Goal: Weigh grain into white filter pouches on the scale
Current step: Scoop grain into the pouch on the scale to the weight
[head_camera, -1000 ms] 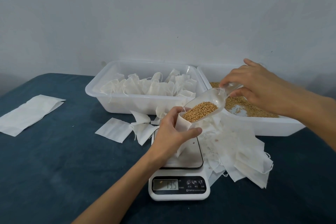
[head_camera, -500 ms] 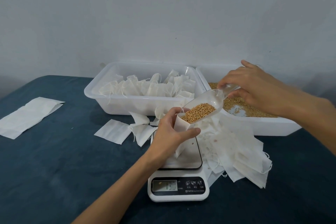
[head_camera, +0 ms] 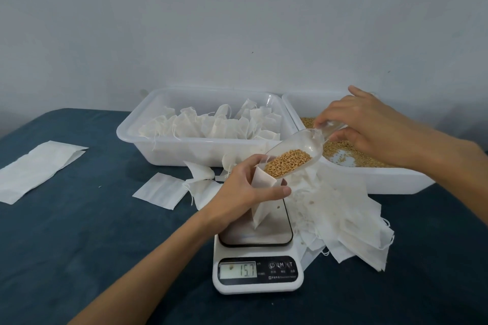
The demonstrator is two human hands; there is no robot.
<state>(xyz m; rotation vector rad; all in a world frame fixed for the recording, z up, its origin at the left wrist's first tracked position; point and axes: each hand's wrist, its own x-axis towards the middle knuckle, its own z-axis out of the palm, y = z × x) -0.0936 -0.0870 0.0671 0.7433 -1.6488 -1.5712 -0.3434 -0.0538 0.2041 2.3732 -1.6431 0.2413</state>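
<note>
Over a white digital kitchen scale (head_camera: 257, 276) reading 15.7: left hand (head_camera: 244, 187) gripping an upright white filter pouch (head_camera: 260, 199). Right hand (head_camera: 369, 126) pinching the handle of a clear plastic scoop (head_camera: 298, 152), golden grain (head_camera: 286, 166) at the pouch's mouth.

Scale (head_camera: 257, 276) in front, two tubs (head_camera: 184, 152) behind it, loose pouches (head_camera: 340, 221) right of scale
</note>
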